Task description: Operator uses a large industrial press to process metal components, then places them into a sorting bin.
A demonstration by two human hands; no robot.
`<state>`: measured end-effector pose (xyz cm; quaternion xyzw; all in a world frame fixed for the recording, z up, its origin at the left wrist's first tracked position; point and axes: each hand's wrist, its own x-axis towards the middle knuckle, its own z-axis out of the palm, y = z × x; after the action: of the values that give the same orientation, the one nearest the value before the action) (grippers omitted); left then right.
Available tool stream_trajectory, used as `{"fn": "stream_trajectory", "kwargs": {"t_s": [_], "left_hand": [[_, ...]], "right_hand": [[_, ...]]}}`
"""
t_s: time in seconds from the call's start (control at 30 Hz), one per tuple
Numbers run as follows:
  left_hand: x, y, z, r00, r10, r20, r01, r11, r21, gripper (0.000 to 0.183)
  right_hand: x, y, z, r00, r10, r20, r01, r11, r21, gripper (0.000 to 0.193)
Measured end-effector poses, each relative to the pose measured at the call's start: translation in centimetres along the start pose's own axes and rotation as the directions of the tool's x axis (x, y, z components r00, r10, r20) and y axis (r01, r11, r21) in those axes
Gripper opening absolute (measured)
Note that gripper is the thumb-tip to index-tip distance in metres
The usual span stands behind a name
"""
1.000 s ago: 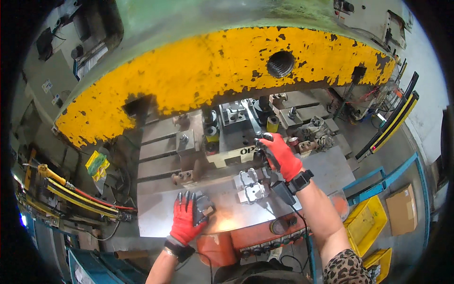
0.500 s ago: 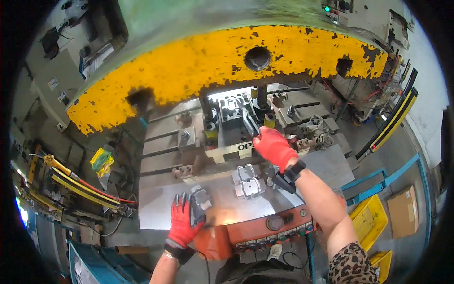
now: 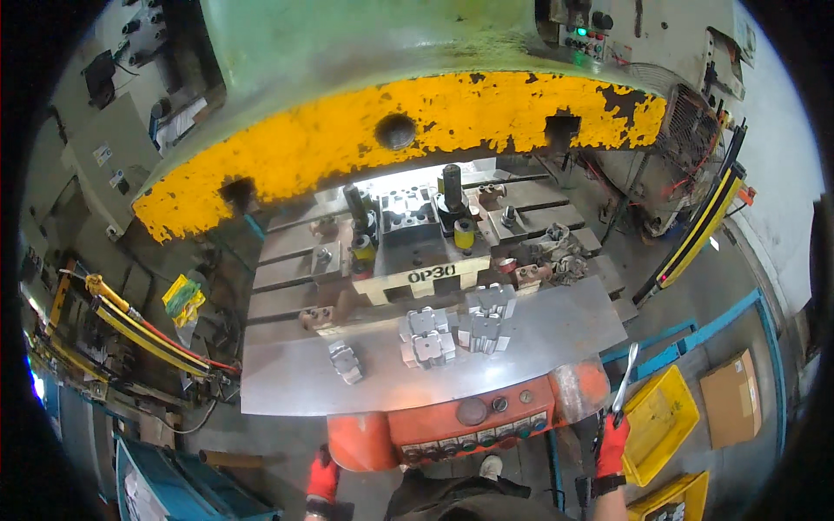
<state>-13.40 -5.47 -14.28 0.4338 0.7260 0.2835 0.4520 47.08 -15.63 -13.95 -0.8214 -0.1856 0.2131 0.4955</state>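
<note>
Down at the right end of the orange control console [image 3: 472, 420], my right hand [image 3: 612, 447] in a red glove is closed around tongs [image 3: 625, 380], their silver end pointing up. My left hand [image 3: 322, 478], also red-gloved, is against the console's left end; its fingers are mostly hidden. On the steel plate [image 3: 291, 373] lie a single grey metal part [image 3: 346, 362] at the left and two groups of similar parts, one in the middle [image 3: 426, 337] and one to its right [image 3: 486, 319]. Behind them stands the press die [image 3: 421, 271], with two upright guide posts.
Above the die hangs the yellow-edged press ram [image 3: 321, 154]. Yellow-black guard bars stand at the left [image 3: 152, 334] and right [image 3: 695, 234]. A yellow bin [image 3: 662, 425] and a cardboard box [image 3: 732, 399] are low at the right. Rags [image 3: 556, 252] lie beside the die.
My right hand has withdrawn from the die with the tongs, down to the console's right end. My left hand has let go of the grey part and dropped to the left end. The view has shifted.
</note>
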Motion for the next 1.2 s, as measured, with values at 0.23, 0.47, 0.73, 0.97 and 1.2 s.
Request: {"fn": "stream_trajectory", "kwargs": {"t_s": [0.23, 0.47, 0.73, 0.97, 1.2], "left_hand": [[2.3, 8.2, 6.5, 0.819, 0.572, 0.049, -0.54, 0.739, 0.403, 0.053], [1.6, 9.0, 6.6, 0.818, 0.575, 0.031, -0.532, 0.735, 0.421, 0.053], [1.7, 8.0, 6.6, 0.821, 0.569, 0.041, -0.529, 0.732, 0.43, 0.053], [2.2, 7.7, 6.3, 0.83, 0.554, 0.069, -0.524, 0.73, 0.439, 0.053], [2.9, 6.8, 5.7, 0.845, 0.519, 0.132, -0.517, 0.729, 0.449, 0.052]], "right_hand": [[4.0, 5.2, 1.2, 0.925, -0.074, 0.374, 0.07, 0.997, 0.023, 0.03], [7.6, 4.0, 4.0, 0.824, -0.258, 0.504, 0.216, 0.966, 0.143, 0.04], [7.5, 4.2, 4.7, 0.808, -0.287, 0.515, 0.26, 0.957, 0.126, 0.043], [6.5, 4.9, 4.8, 0.894, -0.143, 0.424, -0.011, 0.941, 0.339, 0.041], [6.3, 5.2, 5.0, 0.892, -0.104, 0.44, -0.088, 0.914, 0.395, 0.037]]}}
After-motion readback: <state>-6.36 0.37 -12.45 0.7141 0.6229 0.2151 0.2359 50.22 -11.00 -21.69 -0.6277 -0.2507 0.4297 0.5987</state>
